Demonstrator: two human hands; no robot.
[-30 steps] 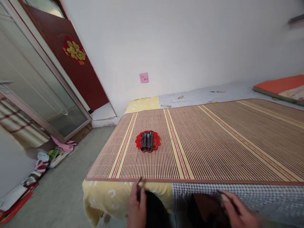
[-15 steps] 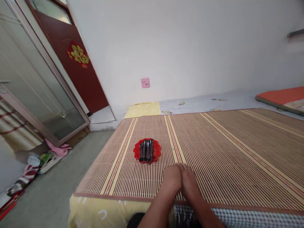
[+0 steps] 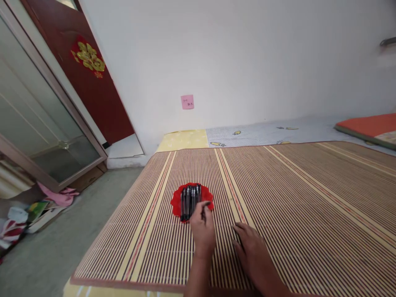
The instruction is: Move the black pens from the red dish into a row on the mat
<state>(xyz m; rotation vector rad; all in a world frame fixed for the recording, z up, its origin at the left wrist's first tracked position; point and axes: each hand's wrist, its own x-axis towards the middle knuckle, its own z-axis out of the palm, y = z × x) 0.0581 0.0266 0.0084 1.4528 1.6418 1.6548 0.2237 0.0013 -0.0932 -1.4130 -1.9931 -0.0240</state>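
My left hand [image 3: 203, 231] reaches over the near right edge of a red scalloped plate [image 3: 175, 203]. Its fingers are loosely curled, with a dark gap between thumb and forefinger; no held thing can be made out. Several black pens [image 3: 188, 200] lie side by side in the plate, close to my left fingertips. Some of the pens' lower right ends are hidden by that hand. To the right, my right hand [image 3: 252, 251] is open on the striped mat [image 3: 293, 206], fingers stretched forward and thumb apart, holding nothing.
The mat covers a bed with yellow and checked bedding [image 3: 185, 140] along the wall. A folded orange cloth [image 3: 371, 126] lies at far right, and a pink note [image 3: 187, 102] is on the wall. Clothes and other items [image 3: 40, 210] lie on the floor at left.
My hands, together on the mat before, have parted. The left has moved forward and left to the plate; the right stays on the mat with its fingers spread. The view has shifted slightly.
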